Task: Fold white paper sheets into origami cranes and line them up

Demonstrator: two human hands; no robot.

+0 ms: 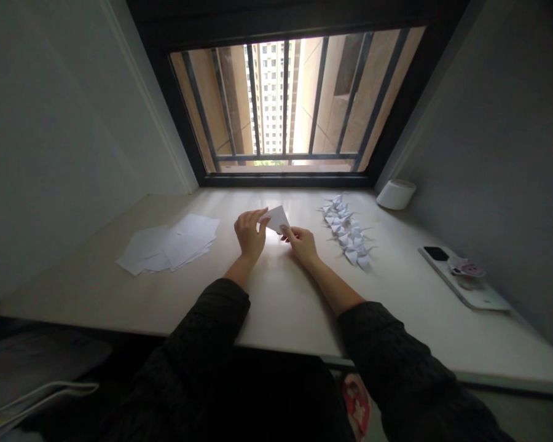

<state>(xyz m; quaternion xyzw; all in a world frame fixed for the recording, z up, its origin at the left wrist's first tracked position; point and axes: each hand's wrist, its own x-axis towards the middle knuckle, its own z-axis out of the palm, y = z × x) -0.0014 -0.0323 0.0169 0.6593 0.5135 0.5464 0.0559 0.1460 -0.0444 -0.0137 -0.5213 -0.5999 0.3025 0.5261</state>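
Both hands are pinching a small folded white paper (277, 218) just above the bench (281, 301), the left hand (250, 233) gripping its left edge, the right hand (300, 242) its lower corner. Loose white sheets (170, 245) are lying left of the hands; folded paper cranes (348, 233) and a phone (463, 276) are lying to their right, with no readable writing showing.

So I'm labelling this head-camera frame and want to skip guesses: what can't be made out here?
- Folded paper: its creases are too small and dim; the left hand and right hand cover its edges.
- Paper cranes: too small and overlapping to count.
- Phone: its sticker design is blurred.
- Red item below the desk: hidden by a sleeve.
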